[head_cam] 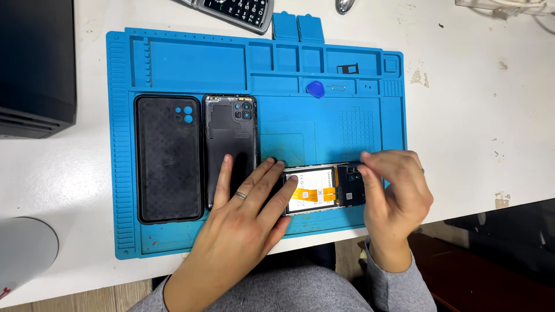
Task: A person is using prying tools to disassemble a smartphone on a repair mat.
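Grey sleeves at the bottom edge, both forearms reaching up over the white bench (462, 115). Left hand (248, 214) flat, fingers spread, ring on one finger, pressing down on the near end of an opened phone (324, 190) and overlapping the black back cover (230, 144) beside it. Right hand (396, 190) at the phone's far end, grip pinched together at the camera end of the phone, possibly on a small part too tiny to make out. Phone lying lengthwise on the blue repair mat (121, 173), near its front edge, battery and orange flex cable showing. Black phone case (167, 159) further left on the mat. Blue pick (315, 89) in a tray compartment above. Calculator (237, 10) beyond the mat.
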